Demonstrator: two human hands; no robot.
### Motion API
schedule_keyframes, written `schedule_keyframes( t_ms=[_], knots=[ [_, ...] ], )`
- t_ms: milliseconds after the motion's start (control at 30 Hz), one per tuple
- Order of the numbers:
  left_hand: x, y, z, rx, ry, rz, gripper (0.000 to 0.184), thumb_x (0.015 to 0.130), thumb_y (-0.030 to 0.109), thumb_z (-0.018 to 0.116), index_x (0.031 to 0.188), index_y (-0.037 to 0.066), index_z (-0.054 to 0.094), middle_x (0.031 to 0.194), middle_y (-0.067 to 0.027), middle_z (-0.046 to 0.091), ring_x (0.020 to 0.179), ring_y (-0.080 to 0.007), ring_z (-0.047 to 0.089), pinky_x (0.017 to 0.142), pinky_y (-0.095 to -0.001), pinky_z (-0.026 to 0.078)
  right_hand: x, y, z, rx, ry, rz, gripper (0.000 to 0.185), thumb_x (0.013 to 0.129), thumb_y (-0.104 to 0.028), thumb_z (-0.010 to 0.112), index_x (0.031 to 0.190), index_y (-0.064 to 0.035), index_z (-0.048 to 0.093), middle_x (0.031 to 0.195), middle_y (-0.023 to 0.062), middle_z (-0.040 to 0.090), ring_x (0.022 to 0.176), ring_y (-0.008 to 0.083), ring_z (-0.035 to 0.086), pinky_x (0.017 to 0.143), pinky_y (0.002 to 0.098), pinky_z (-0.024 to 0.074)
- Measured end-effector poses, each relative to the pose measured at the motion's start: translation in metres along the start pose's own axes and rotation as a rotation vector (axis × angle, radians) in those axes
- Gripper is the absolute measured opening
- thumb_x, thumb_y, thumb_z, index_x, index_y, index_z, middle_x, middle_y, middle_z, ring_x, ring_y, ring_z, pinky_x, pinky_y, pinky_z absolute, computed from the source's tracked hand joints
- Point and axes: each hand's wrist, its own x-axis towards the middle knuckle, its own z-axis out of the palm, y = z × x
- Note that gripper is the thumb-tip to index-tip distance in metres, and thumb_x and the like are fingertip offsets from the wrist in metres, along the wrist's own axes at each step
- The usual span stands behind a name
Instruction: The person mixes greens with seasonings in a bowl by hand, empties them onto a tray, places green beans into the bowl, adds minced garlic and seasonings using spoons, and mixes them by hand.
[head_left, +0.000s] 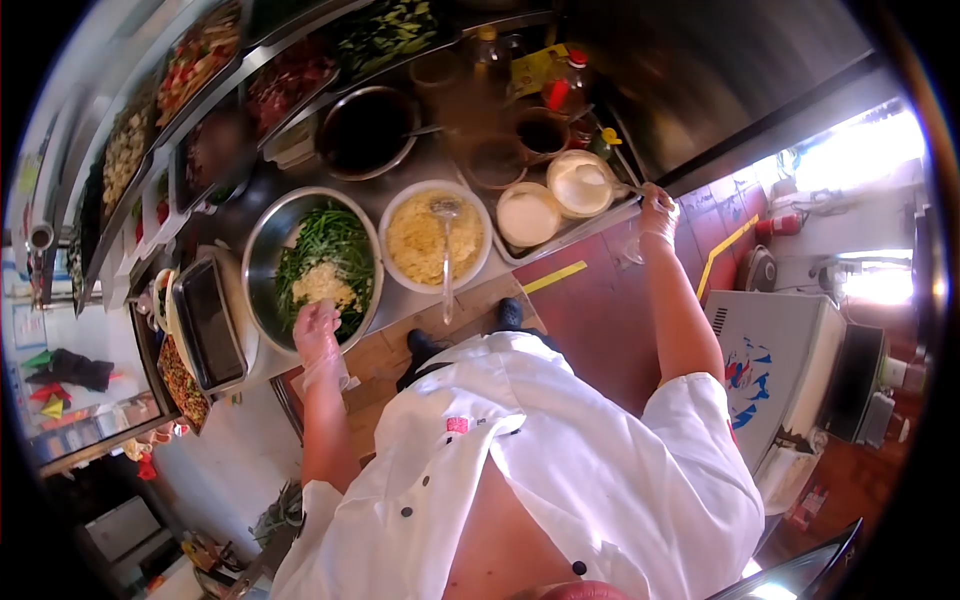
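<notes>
My left hand (pixel 317 332), in a clear plastic glove, is closed over the near rim of a large metal bowl (pixel 256 235), with its fingertips inside. Chopped green vegetables (pixel 318 247) fill the bowl, and a pale minced heap (pixel 322 284) lies on them, close to my fingers. Stretched out to the right, my gloved right hand (pixel 657 212) grips the handle of a spoon (pixel 628 187). The spoon's other end reaches into a round tub of white powder (pixel 580 184). A second tub of white powder (pixel 527 215) stands beside it.
A white bowl of yellowish minced food (pixel 433 235) holds a metal spoon (pixel 447 262). Behind stand a pot of dark liquid (pixel 368 132), a dark sauce container (pixel 542 132) and bottles (pixel 572 85). Ingredient trays (pixel 290 85) line the back. A dark rectangular tray (pixel 207 320) is at left.
</notes>
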Motion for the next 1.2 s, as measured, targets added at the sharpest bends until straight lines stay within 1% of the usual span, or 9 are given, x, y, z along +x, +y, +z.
schedule_keyframes(
  t_ms=[100,200,300,433,500,633,833,1033,1200],
  knots=[
    [0.013,-0.015,-0.02,0.0,-0.046,0.029,0.02,0.093,0.0,0.067,0.113,0.001,0.065,0.097,-0.0075,0.069,0.086,-0.0167,0.07,0.072,-0.027,0.057,-0.064,-0.073,-0.012,0.066,-0.039,0.0,0.039,0.098,-0.038,0.061,0.114,-0.0042,0.074,0.093,0.015,0.075,0.089,0.0284,0.069,0.087,0.04,0.0527],
    [0.028,-0.023,-0.044,-0.069,-0.062,0.034,0.017,0.094,0.002,0.067,0.111,0.002,0.066,0.096,-0.0078,0.068,0.085,-0.0157,0.068,0.074,-0.0289,0.057,-0.081,-0.046,0.036,0.144,-0.103,-0.074,0.032,0.097,-0.036,0.065,0.103,-0.0068,0.076,0.074,-0.002,0.064,0.064,0.0116,0.057,0.058,0.0295,0.0451],
    [0.034,-0.008,-0.067,-0.023,-0.041,0.013,0.011,0.096,0.009,0.069,0.105,0.003,0.067,0.092,-0.0048,0.067,0.082,-0.0118,0.064,0.074,-0.0278,0.054,-0.175,-0.119,0.062,0.503,-0.358,0.164,0.025,0.098,-0.034,0.066,0.099,-0.01,0.073,0.067,-0.01,0.048,0.055,0.004,0.039,0.05,0.0249,0.0303],
    [0.048,-0.015,-0.121,-0.06,-0.066,0.046,0.01,0.097,0.012,0.07,0.103,0.005,0.067,0.089,-0.0025,0.067,0.081,-0.0102,0.062,0.074,-0.0264,0.051,-0.281,-0.193,0.108,0.474,-0.409,0.167,0.026,0.098,-0.028,0.061,0.104,-0.0051,0.07,0.071,-0.0034,0.057,0.061,0.008,0.048,0.054,0.0266,0.0391],
    [0.058,-0.021,-0.149,-0.004,-0.055,0.025,0.011,0.097,0.011,0.07,0.106,0.005,0.067,0.093,-0.0041,0.067,0.085,-0.0126,0.066,0.075,-0.0264,0.053,-0.313,-0.191,0.143,0.329,-0.53,0.0,0.032,0.098,-0.029,0.059,0.11,-0.0028,0.071,0.076,-0.0001,0.06,0.067,0.0097,0.05,0.062,0.028,0.043],
    [0.067,-0.037,-0.186,-0.009,0.0,-0.017,0.015,0.096,0.014,0.071,0.106,0.004,0.068,0.092,-0.0036,0.067,0.083,-0.0111,0.062,0.075,-0.0256,0.05,-0.356,-0.21,0.209,0.189,-0.49,-0.179,0.038,0.099,-0.034,0.059,0.111,-0.001,0.071,0.086,0.0151,0.071,0.078,0.0265,0.066,0.075,0.0375,0.051],
    [0.073,-0.047,-0.218,-0.042,0.025,-0.047,0.02,0.094,0.015,0.073,0.108,0.002,0.068,0.097,-0.0043,0.067,0.087,-0.0112,0.061,0.077,-0.0258,0.05,-0.405,-0.27,0.274,0.131,-0.394,-0.499,0.034,0.101,-0.031,0.056,0.113,-0.0024,0.072,0.096,0.022,0.072,0.092,0.0398,0.068,0.084,0.0461,0.0523],
    [0.073,-0.051,-0.198,-0.091,-0.003,-0.124,0.017,0.096,0.017,0.074,0.103,0.004,0.065,0.091,-0.0026,0.066,0.08,-0.0117,0.063,0.074,-0.0247,0.051,-0.416,-0.295,0.225,0.254,-0.648,-0.89,0.027,0.102,-0.022,0.056,0.112,-0.0041,0.072,0.105,0.025,0.069,0.101,0.0437,0.063,0.088,0.0467,0.0517],
    [0.079,-0.057,-0.164,-0.083,0.029,-0.038,0.025,0.095,0.023,0.075,0.108,0.003,0.067,0.093,-0.0042,0.067,0.082,-0.0129,0.067,0.073,-0.0254,0.054,-0.327,-0.225,0.132,0.095,-0.228,-0.677,0.027,0.103,-0.025,0.058,0.109,-0.003,0.072,0.099,0.0167,0.07,0.088,0.0314,0.066,0.082,0.0412,0.0522]
  ],
)
